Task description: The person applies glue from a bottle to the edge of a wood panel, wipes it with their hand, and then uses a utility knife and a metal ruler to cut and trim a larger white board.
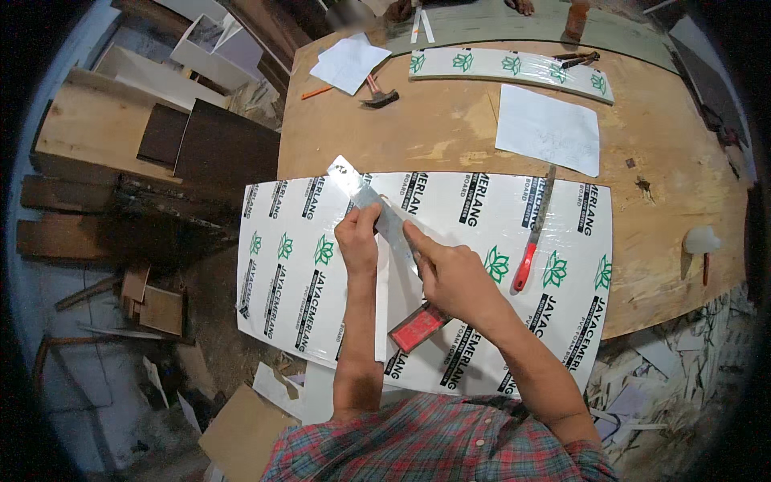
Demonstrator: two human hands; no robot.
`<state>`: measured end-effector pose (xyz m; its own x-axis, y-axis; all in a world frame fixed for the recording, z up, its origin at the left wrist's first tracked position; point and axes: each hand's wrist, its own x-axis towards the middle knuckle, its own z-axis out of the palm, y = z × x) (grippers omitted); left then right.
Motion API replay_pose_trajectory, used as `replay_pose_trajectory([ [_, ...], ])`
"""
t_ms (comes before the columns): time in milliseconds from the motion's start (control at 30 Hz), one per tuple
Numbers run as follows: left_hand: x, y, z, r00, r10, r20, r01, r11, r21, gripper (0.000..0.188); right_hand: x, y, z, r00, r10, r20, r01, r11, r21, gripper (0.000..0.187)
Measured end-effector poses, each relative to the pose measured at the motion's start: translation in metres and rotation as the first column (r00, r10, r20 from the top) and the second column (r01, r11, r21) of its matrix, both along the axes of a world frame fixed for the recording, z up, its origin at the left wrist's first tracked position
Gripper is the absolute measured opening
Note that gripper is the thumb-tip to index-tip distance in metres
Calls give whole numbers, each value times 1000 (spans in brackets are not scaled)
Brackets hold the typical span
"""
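Note:
My left hand (357, 239) is closed around the upper part of a narrow white strip (382, 317), fingertips touching the metal blade of a try square (351, 181). The strip runs down beside my left forearm. My right hand (456, 277) grips the lower part of the blade, forefinger stretched along it; the other fingers are partly hidden. A red block (416, 328), apparently the try square's handle, juts out below that hand. Under both hands lies a white printed board (450, 201). To the right, a red-handled tool with a long narrow blade (524, 269) rests on it.
The wooden table (321, 145) carries a hammer (379, 98), white sheets (548, 128), a long printed strip of board (482, 64) and pliers (580, 59). Another person's hand (522, 6) shows at the far edge. Panels (229, 145) stand left; offcuts (634, 410) litter the lower right.

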<state>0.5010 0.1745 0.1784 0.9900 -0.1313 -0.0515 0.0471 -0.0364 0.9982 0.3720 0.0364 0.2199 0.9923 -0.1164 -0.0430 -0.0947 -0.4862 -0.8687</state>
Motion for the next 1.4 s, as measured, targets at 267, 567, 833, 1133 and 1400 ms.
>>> replay_pose_trajectory([
  [267, 2, -5, -4, 1000, 22, -14, -23, 996, -84, 20, 1, 2, -2, 1000, -9, 30, 9, 1000, -4, 50],
  [567, 2, -4, -5, 999, 46, 28, -45, 999, -20, 28, 0, 2, 2, 1000, -7, 31, 8, 1000, -13, 50],
  [833, -1, -4, 1, 994, 42, 101, -47, 998, 45, 29, 1, 5, 1, 1000, -20, 8, 20, 999, -33, 49],
  [1133, 3, -1, -9, 994, -1, 105, 1, 1000, 1, 19, 1, 6, -9, 997, -30, 74, 35, 998, -60, 48],
  [1400, -4, 13, -20, 978, -209, -10, 204, 964, -171, 22, -2, 3, 1, 1000, -13, -21, 11, 996, -92, 50],
])
